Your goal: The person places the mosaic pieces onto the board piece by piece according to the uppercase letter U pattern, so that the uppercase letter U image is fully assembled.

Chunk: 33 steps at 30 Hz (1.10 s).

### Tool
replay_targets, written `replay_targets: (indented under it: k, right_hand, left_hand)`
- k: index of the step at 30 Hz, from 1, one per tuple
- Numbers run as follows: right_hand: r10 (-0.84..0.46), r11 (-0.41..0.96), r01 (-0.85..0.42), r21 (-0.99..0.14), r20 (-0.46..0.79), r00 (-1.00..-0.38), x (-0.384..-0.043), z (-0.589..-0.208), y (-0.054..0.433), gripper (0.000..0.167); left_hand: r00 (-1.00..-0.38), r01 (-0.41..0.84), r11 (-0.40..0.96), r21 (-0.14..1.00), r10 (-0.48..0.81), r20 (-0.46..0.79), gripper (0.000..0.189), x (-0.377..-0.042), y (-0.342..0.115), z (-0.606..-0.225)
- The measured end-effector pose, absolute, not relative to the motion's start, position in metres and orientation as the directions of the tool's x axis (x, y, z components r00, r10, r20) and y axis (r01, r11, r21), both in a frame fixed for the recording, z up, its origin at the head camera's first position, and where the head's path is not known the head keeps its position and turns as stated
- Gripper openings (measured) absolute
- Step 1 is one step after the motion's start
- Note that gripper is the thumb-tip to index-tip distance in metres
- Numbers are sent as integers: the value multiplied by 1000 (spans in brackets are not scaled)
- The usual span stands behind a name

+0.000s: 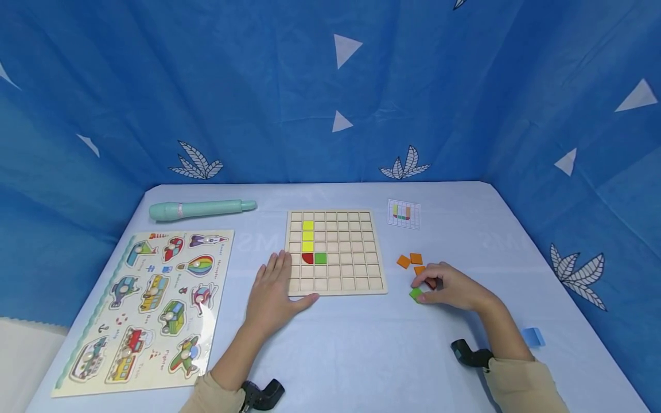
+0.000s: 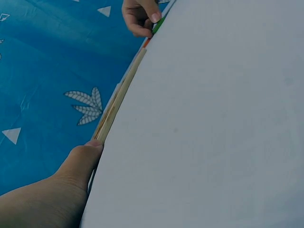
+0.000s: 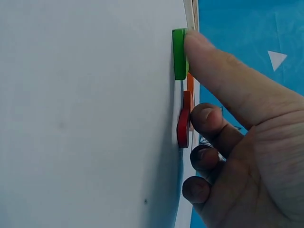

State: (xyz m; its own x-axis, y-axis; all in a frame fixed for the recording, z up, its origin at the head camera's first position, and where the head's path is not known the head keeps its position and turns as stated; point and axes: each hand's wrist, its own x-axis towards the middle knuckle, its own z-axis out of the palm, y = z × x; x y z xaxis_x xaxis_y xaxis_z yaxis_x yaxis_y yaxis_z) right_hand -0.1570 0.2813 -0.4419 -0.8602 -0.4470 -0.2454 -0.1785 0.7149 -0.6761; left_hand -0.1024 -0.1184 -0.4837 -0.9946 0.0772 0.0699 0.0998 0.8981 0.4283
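Observation:
My left hand [image 1: 271, 301] lies with straight fingers along the left edge of the wooden grid board [image 1: 351, 289], its thumb at the near edge. On the board, three yellow square tiles [image 1: 307, 236] stand in a column above a red quarter-round tile [image 1: 307, 258], with a green square tile [image 1: 321, 258] beside that. To the board's right, my right hand [image 1: 451, 287] pinches a loose green tile [image 3: 179, 54] at the table surface, thumb on it and index finger at its far side. A red tile [image 3: 183, 126] lies by the curled other fingers. Orange tiles [image 1: 404, 261] sit just beyond.
A small pattern card [image 1: 404, 214] lies behind the orange tiles. At the left is a picture puzzle board [image 1: 178, 275], with a mint-green tube-shaped object [image 1: 201, 210] behind it. A blue object [image 1: 533, 337] lies by the right forearm. Blue curtains surround the table.

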Motion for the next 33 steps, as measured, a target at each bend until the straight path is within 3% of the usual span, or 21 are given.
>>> replay_targets:
  k: [23, 33]
  right_hand:
    - [-429, 719, -134, -682, -284, -858, -158, -437, 275, 21]
    - [-469, 587, -107, -802, -230, -853, -162, -435, 270, 23]
  left_hand:
    - [-994, 103, 895, 435, 77, 76, 117, -103, -119, -484]
    - [-994, 104, 892, 439, 78, 77, 117, -103, -118, -483]
